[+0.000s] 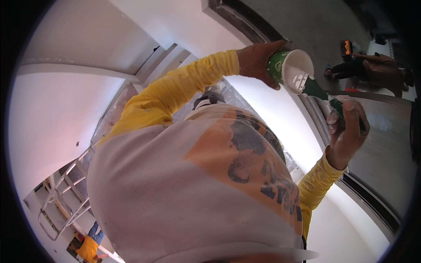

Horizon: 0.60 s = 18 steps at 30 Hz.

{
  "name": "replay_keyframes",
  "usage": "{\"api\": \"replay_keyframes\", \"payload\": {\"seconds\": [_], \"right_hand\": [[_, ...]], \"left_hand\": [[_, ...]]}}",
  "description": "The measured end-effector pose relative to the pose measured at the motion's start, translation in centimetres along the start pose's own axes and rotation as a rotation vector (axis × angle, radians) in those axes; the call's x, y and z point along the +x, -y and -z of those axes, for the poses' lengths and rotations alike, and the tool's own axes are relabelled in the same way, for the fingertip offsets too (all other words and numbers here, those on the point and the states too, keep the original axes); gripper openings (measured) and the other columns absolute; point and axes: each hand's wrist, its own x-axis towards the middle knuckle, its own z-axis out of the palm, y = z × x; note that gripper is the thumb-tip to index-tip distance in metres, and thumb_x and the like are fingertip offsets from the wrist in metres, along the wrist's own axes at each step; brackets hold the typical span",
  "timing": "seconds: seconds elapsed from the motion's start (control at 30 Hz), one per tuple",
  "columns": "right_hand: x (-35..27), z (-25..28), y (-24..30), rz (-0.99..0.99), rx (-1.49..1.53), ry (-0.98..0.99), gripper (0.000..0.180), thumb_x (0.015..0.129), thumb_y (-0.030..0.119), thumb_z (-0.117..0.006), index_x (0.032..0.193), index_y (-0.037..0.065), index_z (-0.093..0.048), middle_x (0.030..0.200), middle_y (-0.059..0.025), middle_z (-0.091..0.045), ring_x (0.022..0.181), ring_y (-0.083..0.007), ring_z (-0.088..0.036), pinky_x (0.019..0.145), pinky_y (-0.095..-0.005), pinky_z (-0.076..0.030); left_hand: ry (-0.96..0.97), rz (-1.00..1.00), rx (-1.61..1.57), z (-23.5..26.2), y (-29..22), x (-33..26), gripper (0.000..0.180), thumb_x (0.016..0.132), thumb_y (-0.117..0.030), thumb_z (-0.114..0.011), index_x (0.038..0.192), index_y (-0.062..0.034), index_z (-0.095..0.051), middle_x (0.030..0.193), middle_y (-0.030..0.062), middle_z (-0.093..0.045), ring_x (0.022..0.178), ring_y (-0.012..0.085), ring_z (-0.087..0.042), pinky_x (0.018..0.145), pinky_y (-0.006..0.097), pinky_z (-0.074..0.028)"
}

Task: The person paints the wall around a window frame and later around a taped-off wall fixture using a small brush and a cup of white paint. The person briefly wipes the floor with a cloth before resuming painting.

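Observation:
My left hand point(256, 65) is closed around a green paper cup point(276, 66), tilted so its white inside faces right. White paste point(297, 81) lies in the cup, some of it in a clump near the rim. In my right hand point(351, 133), fingers and thumb pinch a dark green putty knife point(316, 90) by its handle end. The blade reaches to the cup's mouth, beside the paste. White smears mark the right fingers and the tool. Both forearms wear yellow sleeves.
A dark window frame point(245, 19) and a ledge run close beyond my hands. On the far side, a person in brown point(381, 72) is visible. At lower left are a metal stepladder point(66, 189) and a person in a yellow top point(89, 249). Pale walls point(66, 105) surround the space.

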Motion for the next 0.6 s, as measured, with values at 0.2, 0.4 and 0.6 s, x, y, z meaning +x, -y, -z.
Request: {"api": "replay_keyframes", "payload": {"seconds": [0.2, 0.4, 0.6], "right_hand": [[3.5, -1.5, -1.0, -0.147, 0.372, -0.242, 0.024, 0.097, 0.028, -0.061, 0.095, 0.005, -0.067, 0.060, -0.0033, -0.057, 0.042, -0.0090, -0.048, 0.037, -0.0196, -0.031], [5.1, -2.7, -0.1, 0.004, 0.894, -0.080, 0.030, 0.100, 0.035, -0.053, 0.100, 0.008, -0.066, 0.061, -0.0087, -0.063, 0.038, -0.0133, -0.043, 0.034, -0.0257, -0.034], [5.5, -2.1, 11.3, 0.820, 0.775, -0.159, 0.040, 0.107, 0.034, -0.045, 0.122, -0.001, -0.059, 0.089, -0.0160, -0.071, 0.061, -0.0157, -0.062, 0.051, -0.0250, -0.049]], "left_hand": [[0.021, 0.023, -0.362, 3.5, 3.0, 3.5, 0.100, 0.062, -0.025, -0.096, 0.140, -0.0010, -0.037, 0.131, 0.0193, -0.060, 0.124, 0.0318, -0.059, 0.107, 0.042, -0.048], [0.168, -0.127, -0.544, 6.6, 3.1, 9.0, 0.112, 0.061, -0.026, -0.098, 0.148, -0.0031, -0.032, 0.140, 0.0142, -0.053, 0.131, 0.0255, -0.052, 0.114, 0.040, -0.040], [0.328, -0.194, -0.523, 6.0, 3.6, 13.3, 0.110, 0.063, -0.033, -0.098, 0.146, -0.0010, -0.034, 0.136, 0.0123, -0.056, 0.127, 0.0224, -0.054, 0.109, 0.038, -0.044]]}}
